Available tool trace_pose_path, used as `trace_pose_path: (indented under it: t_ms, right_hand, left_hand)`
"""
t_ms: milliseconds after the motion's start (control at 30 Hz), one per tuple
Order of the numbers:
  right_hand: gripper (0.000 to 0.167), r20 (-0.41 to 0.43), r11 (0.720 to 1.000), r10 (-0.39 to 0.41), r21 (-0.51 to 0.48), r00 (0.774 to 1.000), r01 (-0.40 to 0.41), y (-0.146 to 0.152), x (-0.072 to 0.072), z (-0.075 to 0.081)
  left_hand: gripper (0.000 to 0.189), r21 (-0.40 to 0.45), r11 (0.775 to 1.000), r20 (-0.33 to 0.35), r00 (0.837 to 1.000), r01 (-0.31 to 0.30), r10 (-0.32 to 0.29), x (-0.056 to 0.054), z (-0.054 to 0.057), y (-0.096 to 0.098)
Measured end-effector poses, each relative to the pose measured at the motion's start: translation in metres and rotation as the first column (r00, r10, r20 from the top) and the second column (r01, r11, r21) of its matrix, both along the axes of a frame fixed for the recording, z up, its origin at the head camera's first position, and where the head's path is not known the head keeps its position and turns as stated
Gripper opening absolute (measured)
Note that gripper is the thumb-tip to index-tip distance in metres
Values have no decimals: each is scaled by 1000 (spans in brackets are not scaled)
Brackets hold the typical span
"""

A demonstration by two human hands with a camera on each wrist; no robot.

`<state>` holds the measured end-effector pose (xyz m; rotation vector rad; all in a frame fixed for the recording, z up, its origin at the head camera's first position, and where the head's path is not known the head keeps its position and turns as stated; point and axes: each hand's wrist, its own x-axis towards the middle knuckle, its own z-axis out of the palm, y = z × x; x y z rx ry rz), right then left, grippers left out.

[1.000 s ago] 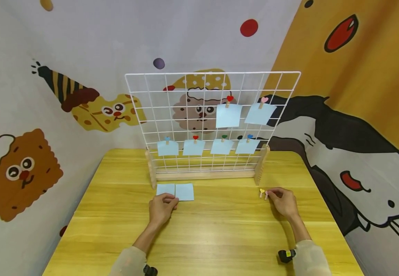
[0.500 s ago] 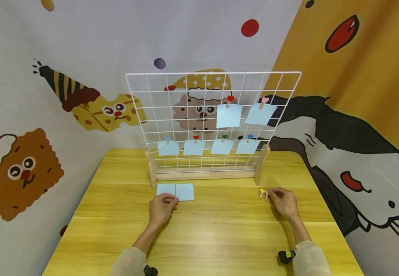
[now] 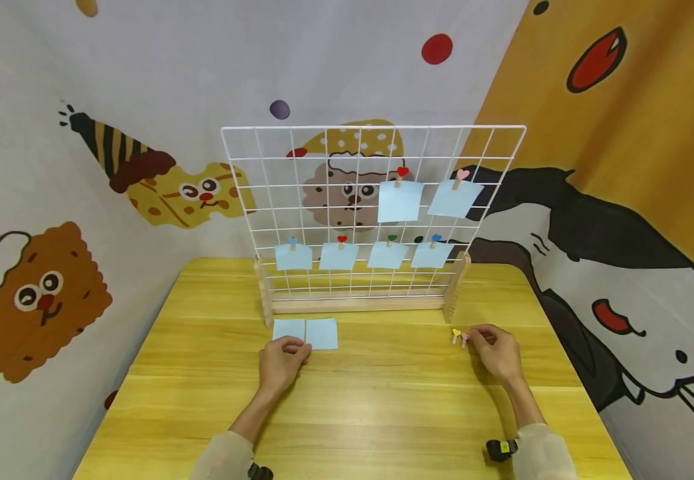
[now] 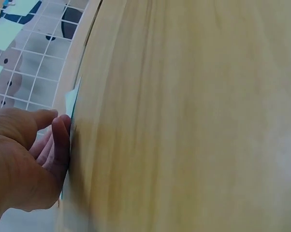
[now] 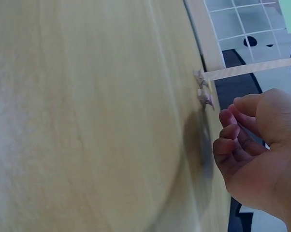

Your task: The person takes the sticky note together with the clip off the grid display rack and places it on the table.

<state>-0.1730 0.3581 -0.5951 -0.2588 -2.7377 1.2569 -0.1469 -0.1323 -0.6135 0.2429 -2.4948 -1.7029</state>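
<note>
My left hand [image 3: 281, 365] rests at the lower edge of two pale blue square notes, a left note [image 3: 287, 327] and a right note [image 3: 322, 332], lying side by side. In the left wrist view its fingers are loosely bent, a gap shows between thumb and index, and a note's edge [image 4: 71, 102] lies by the fingertips. My right hand [image 3: 497, 353] hovers just right of a pink heart clothespin [image 3: 465, 339]; a yellow heart clothespin [image 3: 456, 335] lies beside that. The right wrist view shows its fingers loosely bent, apart from the clothespins, with nothing visible between them.
A white wire grid [image 3: 323, 193] stands on a wooden base [image 3: 359, 305] at the table's back. Heart clothespins fix several blue notes to it, such as an upper note [image 3: 400, 202] and a lower note [image 3: 293, 257]. Printed curtains [image 3: 191, 80] surround the wooden table [image 3: 371, 400].
My right hand has shifted very slightly to the right, away from the pink clothespin. The left hand, the notes and the clothespins stay in place.
</note>
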Motion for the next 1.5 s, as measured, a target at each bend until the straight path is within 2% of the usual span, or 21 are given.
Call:
trace_pose_path:
  t_ms: [133,233,300,333,367,433,533,567,600,700,1067,1333,1500]
  right_hand:
    - [31,-43,999,3,-35,999,-4,-3,0,9]
    - [29,-90,1000,14,-24,996,-16,-5,-1,16]
    - [27,-134,1000,25,-4,991,-26,-7,-2,20]
    - [26,-156,999,32,10,987,-31,-8,-2,22]
    - [25,-178,999,41,19,983,-38,-9,-3,24]
    - [23,-215,998,56,32,975,-50,-10,-4,27]
    - [24,-251,996,78,50,965,-67,-14,-4,34]
    - [24,-262,996,83,53,962,-72,-15,-4,36]
    - [24,-273,996,87,58,958,-74,-17,-4,39]
    - [23,-306,995,96,57,947,-82,-21,-6,47]
    - [22,-433,989,151,66,889,-135,-41,-12,84]
    - [19,-509,981,191,66,839,-184,-53,-17,112]
    - [20,-542,977,209,89,814,-192,-60,-20,126]
  left_hand:
    - [10,-26,1000,-23,1000,-8,7,0,2,-1]
    - [12,-56,998,-87,996,-23,18,-1,3,-2]
    - [13,-68,997,-155,988,-32,21,-1,4,-2]
    - [16,-54,998,-215,977,-26,14,-4,-1,-4]
    - [17,-58,998,-247,969,-31,16,-4,0,-4]
    - [19,-55,998,-281,960,-28,11,-6,2,-4]
    - [21,-30,999,-251,968,-14,7,-9,10,-3]
    - [21,-33,999,-206,978,-15,7,-7,19,0]
    - [23,-20,1000,-188,982,2,-6,-8,21,0]
    - [28,10,999,-167,985,47,-44,-11,30,1]
    - [31,8,991,-221,967,135,-130,-25,56,6]
    - [27,-9,987,-306,939,161,-156,-40,82,15]
    - [30,-28,984,-312,934,176,-176,-46,97,21]
